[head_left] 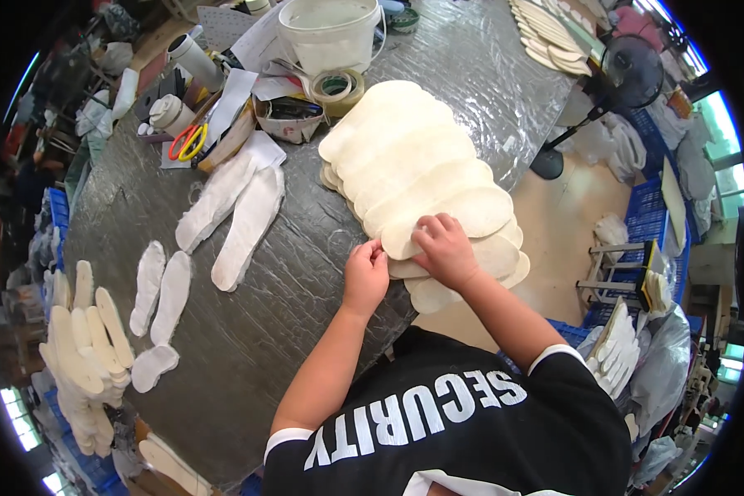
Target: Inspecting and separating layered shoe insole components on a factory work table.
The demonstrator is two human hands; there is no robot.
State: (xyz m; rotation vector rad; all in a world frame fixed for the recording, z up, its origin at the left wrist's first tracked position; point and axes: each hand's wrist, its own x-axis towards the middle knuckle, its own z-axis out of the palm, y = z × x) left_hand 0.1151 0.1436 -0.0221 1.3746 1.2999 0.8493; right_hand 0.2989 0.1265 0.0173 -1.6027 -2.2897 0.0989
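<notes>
One big dark table (223, 372), with one fanned pile of cream insoles (413, 149) hanging over its near right edge (too overlapped to count, sorry). One white bucket (331, 41) behind. Five loose white insoles (250, 227) left of the pile. The frontmost top insole (479, 207) runs roughly left-right; right hand (445, 248) is nearer its middle, fingers half curled. Left hand (366, 273) has fingers bunched at its left tip. Can't tell if either's actually gripping.

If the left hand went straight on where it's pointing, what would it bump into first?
Probably the pile of cream insoles: the left hand points at its near left side. I can't tell whether they already touch.
</notes>
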